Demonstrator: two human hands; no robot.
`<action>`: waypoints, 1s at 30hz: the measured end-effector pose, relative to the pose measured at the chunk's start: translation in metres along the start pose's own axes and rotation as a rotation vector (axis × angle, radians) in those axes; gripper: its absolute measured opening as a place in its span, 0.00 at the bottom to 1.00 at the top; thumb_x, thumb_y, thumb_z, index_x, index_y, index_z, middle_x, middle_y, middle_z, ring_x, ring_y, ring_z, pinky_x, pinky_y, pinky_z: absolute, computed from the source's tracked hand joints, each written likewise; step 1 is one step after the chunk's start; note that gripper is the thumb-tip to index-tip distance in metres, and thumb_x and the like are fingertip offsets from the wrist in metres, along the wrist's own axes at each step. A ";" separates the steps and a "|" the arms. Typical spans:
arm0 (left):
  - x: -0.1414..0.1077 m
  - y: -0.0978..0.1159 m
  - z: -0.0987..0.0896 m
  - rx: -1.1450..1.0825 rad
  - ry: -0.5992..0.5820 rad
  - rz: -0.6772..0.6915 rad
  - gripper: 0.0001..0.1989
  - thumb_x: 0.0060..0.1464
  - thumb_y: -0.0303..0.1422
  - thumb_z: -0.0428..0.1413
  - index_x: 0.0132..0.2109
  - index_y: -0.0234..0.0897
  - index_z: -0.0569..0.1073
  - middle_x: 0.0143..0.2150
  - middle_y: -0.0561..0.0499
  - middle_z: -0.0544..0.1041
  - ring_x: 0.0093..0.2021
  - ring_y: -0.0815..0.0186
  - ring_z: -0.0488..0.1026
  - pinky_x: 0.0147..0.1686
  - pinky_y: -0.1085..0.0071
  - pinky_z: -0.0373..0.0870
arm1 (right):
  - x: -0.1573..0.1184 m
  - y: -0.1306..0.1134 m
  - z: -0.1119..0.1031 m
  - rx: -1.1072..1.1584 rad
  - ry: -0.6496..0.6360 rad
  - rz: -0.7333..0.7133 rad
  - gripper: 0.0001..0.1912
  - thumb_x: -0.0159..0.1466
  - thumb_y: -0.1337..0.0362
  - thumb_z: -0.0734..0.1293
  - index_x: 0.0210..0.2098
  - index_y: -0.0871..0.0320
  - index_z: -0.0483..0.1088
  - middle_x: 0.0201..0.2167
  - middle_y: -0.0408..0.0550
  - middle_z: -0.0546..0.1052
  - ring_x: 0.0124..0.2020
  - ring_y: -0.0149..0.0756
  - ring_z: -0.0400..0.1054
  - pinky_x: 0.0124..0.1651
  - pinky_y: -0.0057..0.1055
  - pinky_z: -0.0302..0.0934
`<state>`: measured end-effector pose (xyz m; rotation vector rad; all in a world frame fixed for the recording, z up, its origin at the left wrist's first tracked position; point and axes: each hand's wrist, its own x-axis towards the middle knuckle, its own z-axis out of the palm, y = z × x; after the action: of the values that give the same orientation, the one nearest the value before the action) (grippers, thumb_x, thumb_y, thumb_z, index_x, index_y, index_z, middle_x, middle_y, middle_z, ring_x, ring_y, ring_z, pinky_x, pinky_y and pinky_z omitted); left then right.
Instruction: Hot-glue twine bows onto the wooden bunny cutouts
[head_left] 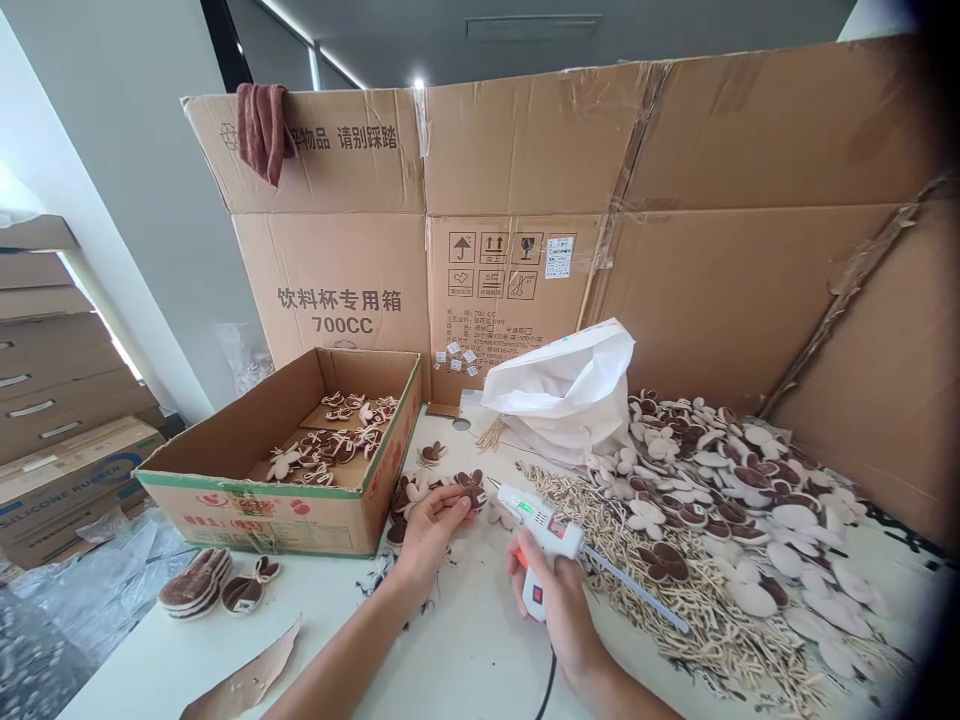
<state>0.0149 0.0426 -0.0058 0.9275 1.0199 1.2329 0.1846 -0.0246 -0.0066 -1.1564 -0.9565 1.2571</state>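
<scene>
My left hand (436, 528) pinches a small brown flower-shaped felt piece (472, 488) near the table's middle. Just to its right, my right hand (551, 585) is wrapped round the handle of a white glue gun (541, 522). The gun's nozzle points left toward the brown piece, with a small gap between them. A glue stick (637, 588) sticks out of the gun's back end. More brown and cream felt pieces (417, 490) lie beside and partly behind my left hand.
An open cardboard box (259, 515) with finished-looking pieces stands left. Beige cord pieces (697, 610) and a felt heap (739, 480) cover the right. Behind are a white bag (566, 385) and tall cardboard walls (517, 150). Torn paper (247, 675) lies front left.
</scene>
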 end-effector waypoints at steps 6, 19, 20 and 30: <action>0.002 -0.003 -0.002 0.023 0.010 0.027 0.25 0.49 0.46 0.69 0.49 0.36 0.79 0.46 0.42 0.82 0.43 0.58 0.79 0.46 0.65 0.74 | 0.003 0.004 -0.001 -0.037 -0.044 0.026 0.25 0.61 0.41 0.70 0.27 0.57 0.70 0.21 0.40 0.69 0.14 0.26 0.58 0.19 0.28 0.49; -0.001 0.001 0.000 0.081 -0.003 0.028 0.25 0.48 0.46 0.69 0.50 0.37 0.79 0.43 0.44 0.82 0.45 0.57 0.76 0.44 0.66 0.70 | 0.000 -0.004 0.002 -0.109 -0.011 0.072 0.28 0.59 0.37 0.69 0.22 0.55 0.66 0.17 0.42 0.70 0.14 0.29 0.57 0.18 0.29 0.45; -0.002 0.001 0.000 0.084 -0.005 0.026 0.26 0.48 0.46 0.69 0.50 0.37 0.78 0.44 0.44 0.82 0.45 0.57 0.76 0.44 0.66 0.70 | 0.000 -0.004 0.002 -0.112 -0.013 0.072 0.28 0.60 0.37 0.68 0.22 0.55 0.66 0.17 0.42 0.70 0.14 0.29 0.58 0.19 0.29 0.45; -0.003 0.002 0.000 0.092 -0.022 0.019 0.25 0.49 0.46 0.68 0.51 0.38 0.78 0.45 0.44 0.82 0.48 0.57 0.76 0.45 0.66 0.70 | -0.002 -0.003 0.002 -0.121 -0.016 0.072 0.27 0.62 0.39 0.68 0.22 0.56 0.66 0.21 0.43 0.71 0.15 0.28 0.60 0.19 0.29 0.47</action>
<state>0.0143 0.0400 -0.0031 1.0220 1.0596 1.1968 0.1833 -0.0265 -0.0035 -1.2869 -1.0224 1.2816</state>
